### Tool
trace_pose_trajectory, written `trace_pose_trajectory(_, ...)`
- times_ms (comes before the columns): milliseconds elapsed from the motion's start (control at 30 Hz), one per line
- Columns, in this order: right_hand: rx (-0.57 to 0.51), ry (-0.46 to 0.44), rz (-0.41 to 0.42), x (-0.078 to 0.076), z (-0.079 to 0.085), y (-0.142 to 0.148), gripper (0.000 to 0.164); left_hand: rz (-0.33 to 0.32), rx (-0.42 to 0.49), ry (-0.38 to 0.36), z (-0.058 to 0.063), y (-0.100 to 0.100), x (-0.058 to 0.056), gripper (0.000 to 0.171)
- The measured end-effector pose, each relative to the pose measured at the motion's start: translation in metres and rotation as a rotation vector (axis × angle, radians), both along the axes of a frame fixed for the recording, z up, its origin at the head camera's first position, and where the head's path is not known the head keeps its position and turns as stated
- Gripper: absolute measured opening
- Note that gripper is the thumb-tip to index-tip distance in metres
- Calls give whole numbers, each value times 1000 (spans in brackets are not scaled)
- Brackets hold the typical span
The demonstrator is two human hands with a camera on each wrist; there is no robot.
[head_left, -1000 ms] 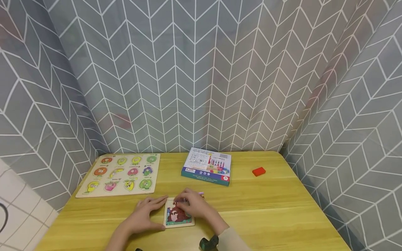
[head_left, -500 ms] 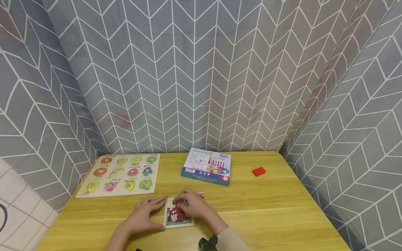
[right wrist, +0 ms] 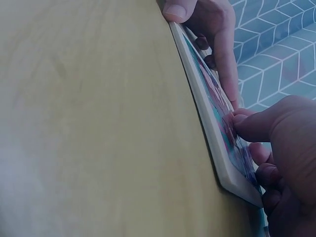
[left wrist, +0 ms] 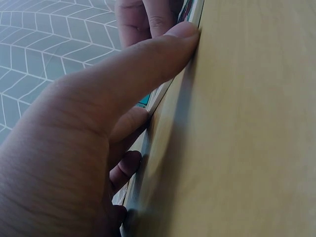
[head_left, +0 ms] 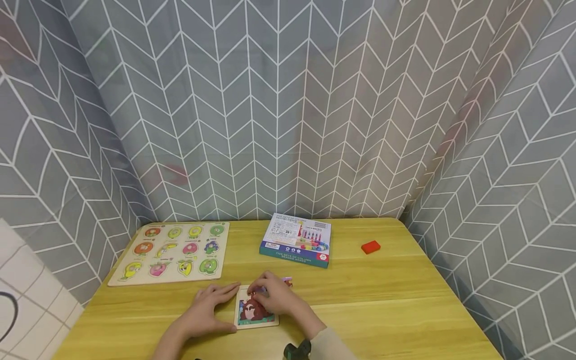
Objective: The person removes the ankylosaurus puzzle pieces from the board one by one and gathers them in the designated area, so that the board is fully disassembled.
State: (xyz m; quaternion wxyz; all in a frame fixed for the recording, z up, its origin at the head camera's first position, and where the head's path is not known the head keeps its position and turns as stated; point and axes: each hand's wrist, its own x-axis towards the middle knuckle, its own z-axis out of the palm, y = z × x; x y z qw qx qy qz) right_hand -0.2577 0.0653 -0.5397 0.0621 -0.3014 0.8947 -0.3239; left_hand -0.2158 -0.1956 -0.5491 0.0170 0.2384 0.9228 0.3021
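A small square jigsaw puzzle in a pale wooden tray (head_left: 256,326) lies on the table, with a brown animal picture (head_left: 254,311) across its lower part. My left hand (head_left: 204,310) grips its left side, thumb at the near corner and index finger at the far one. In the left wrist view, the left thumb (left wrist: 163,59) rests along the tray's edge. Over the puzzle's upper part, my right hand (head_left: 278,295) pinches a small brown puzzle piece (head_left: 252,294), mostly covered by its fingers. The right wrist view shows the right thumb (right wrist: 256,126) close over the picture.
Loose puzzle pieces (head_left: 287,282) lie just beyond my right hand. A wooden fruit board (head_left: 177,252) sits at the back left. Farther back are a boxed bead set (head_left: 296,239) and a red block (head_left: 371,246). A patterned curtain (head_left: 279,110) hangs behind the table.
The head view has shifted very slightly. Both hands stay at the puzzle, with only a tiny movement of the right fingers over its upper part.
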Motion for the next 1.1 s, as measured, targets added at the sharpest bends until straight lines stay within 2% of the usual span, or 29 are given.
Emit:
trace_pose_trajectory(533,-22,18,5,-1,-5,1,16,1,0,-15,1,0,0,99)
trace_pose_trajectory(733,-34,-13,-9,-1,-4,3,22,-3,0,-7,1,0,0,99)
trace_pose_trajectory(1100,-35,-55,31,-3,1,8,28,-6,8,-8,0,0,0,101)
